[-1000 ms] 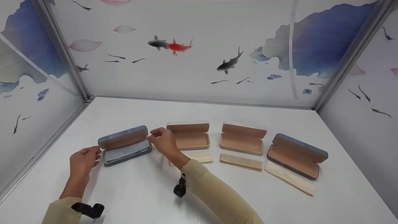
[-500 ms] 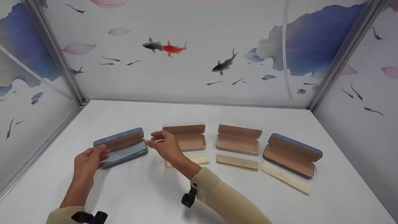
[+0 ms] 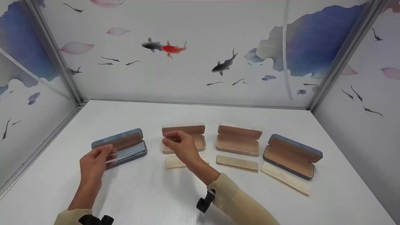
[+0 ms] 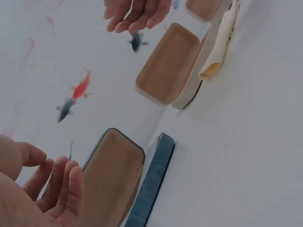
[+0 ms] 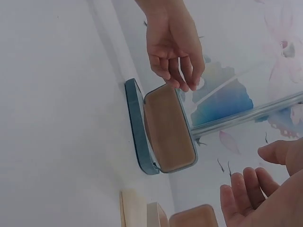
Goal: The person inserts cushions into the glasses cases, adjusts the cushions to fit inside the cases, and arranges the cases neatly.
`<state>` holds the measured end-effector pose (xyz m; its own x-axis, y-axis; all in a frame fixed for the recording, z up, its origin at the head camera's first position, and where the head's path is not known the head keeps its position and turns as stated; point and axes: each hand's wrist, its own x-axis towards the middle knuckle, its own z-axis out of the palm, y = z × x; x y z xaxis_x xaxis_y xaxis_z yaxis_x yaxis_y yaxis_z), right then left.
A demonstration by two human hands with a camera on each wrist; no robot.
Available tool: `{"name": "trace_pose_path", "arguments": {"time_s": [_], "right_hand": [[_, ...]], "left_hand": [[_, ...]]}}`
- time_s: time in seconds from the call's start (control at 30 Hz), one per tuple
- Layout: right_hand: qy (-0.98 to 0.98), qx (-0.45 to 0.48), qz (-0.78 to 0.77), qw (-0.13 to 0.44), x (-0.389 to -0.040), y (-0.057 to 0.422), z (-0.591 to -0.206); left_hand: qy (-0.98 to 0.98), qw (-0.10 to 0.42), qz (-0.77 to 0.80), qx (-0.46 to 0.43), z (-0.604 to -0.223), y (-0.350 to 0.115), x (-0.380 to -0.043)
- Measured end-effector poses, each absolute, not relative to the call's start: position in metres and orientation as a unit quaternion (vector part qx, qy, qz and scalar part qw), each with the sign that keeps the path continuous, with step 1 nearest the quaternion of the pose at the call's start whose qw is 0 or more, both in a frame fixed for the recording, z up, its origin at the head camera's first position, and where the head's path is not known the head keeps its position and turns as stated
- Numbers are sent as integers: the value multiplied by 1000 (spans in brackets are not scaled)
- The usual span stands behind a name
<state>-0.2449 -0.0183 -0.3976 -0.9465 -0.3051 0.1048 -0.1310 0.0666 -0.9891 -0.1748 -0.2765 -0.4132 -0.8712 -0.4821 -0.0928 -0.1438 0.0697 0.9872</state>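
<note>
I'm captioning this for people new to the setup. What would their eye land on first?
Probably the red fish on the back wall, left of centre in the head view. Below it, four open cases curve across the white table, the leftmost holding a folded blue cloth. The left hand shows in front of that case, the right hand in front of the next one.

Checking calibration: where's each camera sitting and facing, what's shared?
Head: head-worn, facing down and forward at the table; left grip, right grip, sleeves show.
Left wrist: worn there, facing the leftmost blue glasses case past the left grip; right grip at top.
Right wrist: worn there, facing that case past the right grip; left grip at top.
Wrist views share that case and both grips.
</note>
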Motion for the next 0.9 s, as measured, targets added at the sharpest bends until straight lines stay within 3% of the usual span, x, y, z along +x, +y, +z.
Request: {"name": "trace_pose_path", "arguments": {"time_s": [0.4, 0.67, 0.9], "right_hand": [[733, -138, -664, 48, -252, -10, -396], [724, -114, -676, 78, -264, -25, -396], [717, -102, -679, 121, -275, -40, -397]], "left_hand": [[-743, 136, -625, 196, -409, -265, -179], [-767, 182, -584, 195, -399, -271, -183], [-757, 170, -582, 243, -387, -290, -187]]}}
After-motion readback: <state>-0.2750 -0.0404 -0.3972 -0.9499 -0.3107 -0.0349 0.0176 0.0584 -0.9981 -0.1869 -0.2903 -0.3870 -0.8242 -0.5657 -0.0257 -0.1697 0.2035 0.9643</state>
